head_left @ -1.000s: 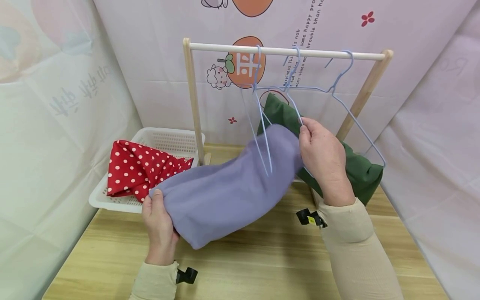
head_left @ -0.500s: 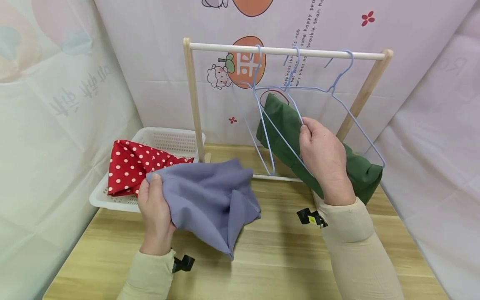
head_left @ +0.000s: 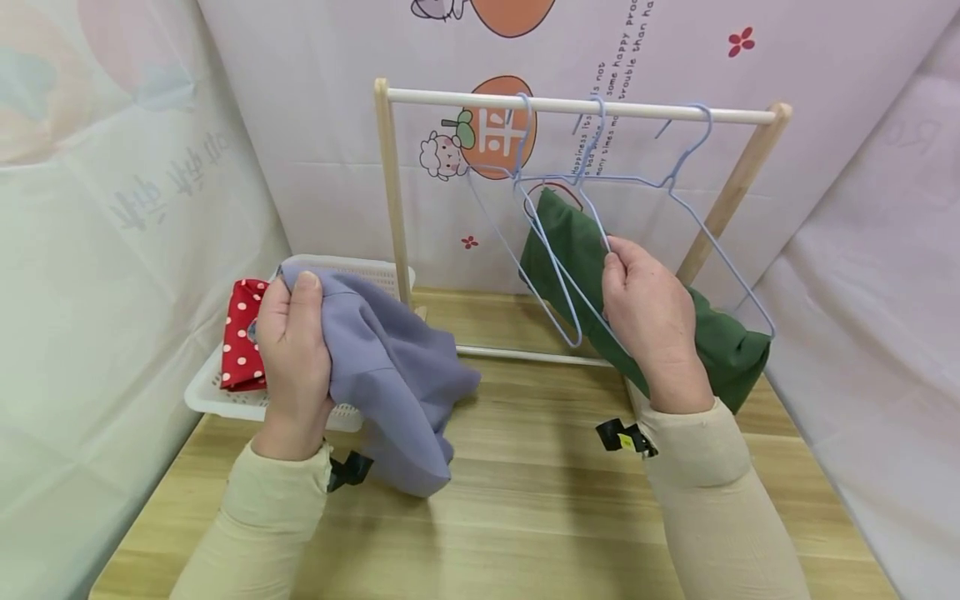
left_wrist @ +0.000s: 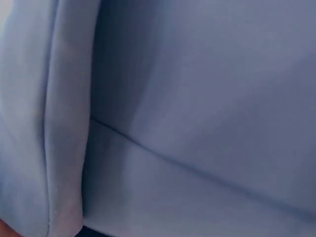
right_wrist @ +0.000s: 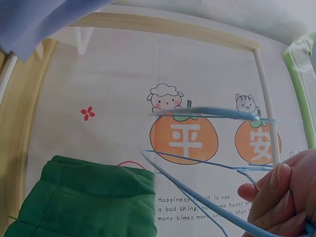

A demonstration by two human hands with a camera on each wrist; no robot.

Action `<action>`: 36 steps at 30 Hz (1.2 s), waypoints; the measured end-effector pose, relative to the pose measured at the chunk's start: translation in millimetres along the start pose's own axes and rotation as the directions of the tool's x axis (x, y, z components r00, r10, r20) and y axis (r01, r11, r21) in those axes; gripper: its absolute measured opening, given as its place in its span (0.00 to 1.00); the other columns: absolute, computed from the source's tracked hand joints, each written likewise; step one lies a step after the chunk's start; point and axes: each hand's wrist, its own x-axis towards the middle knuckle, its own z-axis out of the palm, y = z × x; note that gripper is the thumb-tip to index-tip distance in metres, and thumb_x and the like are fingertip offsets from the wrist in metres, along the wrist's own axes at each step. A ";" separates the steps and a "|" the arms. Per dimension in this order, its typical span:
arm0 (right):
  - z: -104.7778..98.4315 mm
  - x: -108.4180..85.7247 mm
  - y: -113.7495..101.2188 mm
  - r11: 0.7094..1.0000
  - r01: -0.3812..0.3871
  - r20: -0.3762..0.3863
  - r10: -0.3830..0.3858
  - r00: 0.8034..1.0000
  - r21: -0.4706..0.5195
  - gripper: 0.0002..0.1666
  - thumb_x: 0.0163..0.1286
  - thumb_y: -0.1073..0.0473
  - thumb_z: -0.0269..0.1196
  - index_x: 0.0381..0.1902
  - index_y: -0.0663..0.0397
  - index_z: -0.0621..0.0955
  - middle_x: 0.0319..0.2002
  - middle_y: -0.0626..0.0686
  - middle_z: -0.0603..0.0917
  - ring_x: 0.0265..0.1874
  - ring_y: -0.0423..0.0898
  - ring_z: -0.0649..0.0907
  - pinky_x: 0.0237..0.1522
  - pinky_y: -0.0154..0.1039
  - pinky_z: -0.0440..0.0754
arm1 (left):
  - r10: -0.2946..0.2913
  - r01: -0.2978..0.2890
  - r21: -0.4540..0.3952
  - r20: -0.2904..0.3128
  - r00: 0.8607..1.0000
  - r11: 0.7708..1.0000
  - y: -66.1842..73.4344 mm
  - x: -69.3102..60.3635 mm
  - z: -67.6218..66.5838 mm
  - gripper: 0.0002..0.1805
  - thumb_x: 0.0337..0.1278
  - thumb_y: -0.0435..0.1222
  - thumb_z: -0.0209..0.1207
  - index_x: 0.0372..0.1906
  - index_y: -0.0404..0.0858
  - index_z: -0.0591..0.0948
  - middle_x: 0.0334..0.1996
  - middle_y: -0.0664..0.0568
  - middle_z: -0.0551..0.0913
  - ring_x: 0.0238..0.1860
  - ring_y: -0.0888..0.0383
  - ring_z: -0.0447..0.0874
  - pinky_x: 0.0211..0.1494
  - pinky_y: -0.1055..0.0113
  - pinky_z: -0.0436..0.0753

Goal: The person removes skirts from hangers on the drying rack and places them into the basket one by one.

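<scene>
In the head view my left hand pinches a bluish-purple cloth by its upper left edge; the rest droops over the table and part of the basket. That cloth fills the left wrist view. My right hand grips the side of the middle blue hanger, which hooks over the rack's bar. Another blue hanger hangs left of it, a third on the right. Green cloth hangs behind my right hand, partly hidden by it; the right wrist view shows the green cloth too.
A rack with wooden posts and a white top bar stands at the back of the wooden table. Behind my left hand, a white basket holds a red polka-dot cloth. Printed sheets surround the table.
My left hand has drawn the purple cloth leftward and up, away from the hangers and over the basket. The left hanger has swung round. My right hand has kept its grip on the middle hanger.
</scene>
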 end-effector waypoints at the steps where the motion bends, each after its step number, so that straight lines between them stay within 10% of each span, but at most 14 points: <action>1: 0.3 0.0 0.0 1.000 0.000 0.002 0.000 1.000 -0.001 0.30 0.86 0.46 0.39 0.76 0.47 0.73 0.26 0.55 0.86 0.31 0.53 0.85 0.37 0.53 0.77 | 0.013 -0.013 0.006 0.000 1.000 1.000 2.4 2.4 0.8 0.11 0.78 0.39 0.55 0.35 0.39 0.75 0.24 0.49 0.77 0.27 0.54 0.81 0.31 0.70 0.77; 18: 2.4 1.8 -0.7 1.000 -0.002 0.010 0.003 1.000 -0.006 0.30 0.86 0.46 0.40 0.76 0.47 0.72 0.30 0.56 0.87 0.34 0.55 0.85 0.37 0.53 0.77 | 0.137 -0.147 0.258 0.058 0.989 0.955 48.5 36.5 -2.9 0.16 0.71 0.41 0.64 0.26 0.42 0.77 0.20 0.55 0.73 0.20 0.61 0.68 0.24 0.72 0.66; 21: 2.4 1.8 -0.2 1.000 -0.007 0.011 0.007 1.000 -0.007 0.30 0.86 0.46 0.40 0.77 0.47 0.72 0.31 0.57 0.86 0.33 0.55 0.84 0.36 0.51 0.76 | 0.132 -0.163 0.432 0.100 0.986 0.887 60.1 40.8 -6.4 0.12 0.71 0.43 0.65 0.30 0.46 0.80 0.21 0.58 0.75 0.21 0.62 0.69 0.25 0.73 0.68; 26: 2.9 1.8 1.2 1.000 -0.005 0.011 0.005 1.000 -0.004 0.30 0.86 0.46 0.39 0.77 0.47 0.72 0.27 0.56 0.86 0.30 0.53 0.84 0.37 0.52 0.76 | 0.139 -0.227 0.676 0.182 0.973 0.701 77.8 46.0 -11.1 0.13 0.68 0.47 0.67 0.33 0.43 0.83 0.22 0.62 0.74 0.23 0.64 0.69 0.28 0.74 0.68; 31: 3.1 2.3 1.7 1.000 -0.010 0.011 0.010 1.000 -0.008 0.30 0.86 0.45 0.39 0.77 0.46 0.72 0.27 0.56 0.86 0.32 0.54 0.85 0.39 0.54 0.77 | 0.259 -0.371 0.754 0.270 0.927 0.542 82.3 50.8 -13.2 0.18 0.65 0.44 0.70 0.36 0.31 0.85 0.27 0.69 0.70 0.31 0.73 0.66 0.39 0.74 0.63; 36: 4.3 2.8 1.5 1.000 -0.011 0.013 0.011 1.000 -0.008 0.30 0.86 0.45 0.39 0.76 0.46 0.72 0.27 0.55 0.86 0.31 0.53 0.84 0.36 0.52 0.76 | 0.378 -0.451 0.744 0.283 0.881 0.493 80.1 57.6 -15.2 0.25 0.60 0.50 0.72 0.29 0.29 0.85 0.38 0.75 0.65 0.46 0.75 0.62 0.57 0.68 0.61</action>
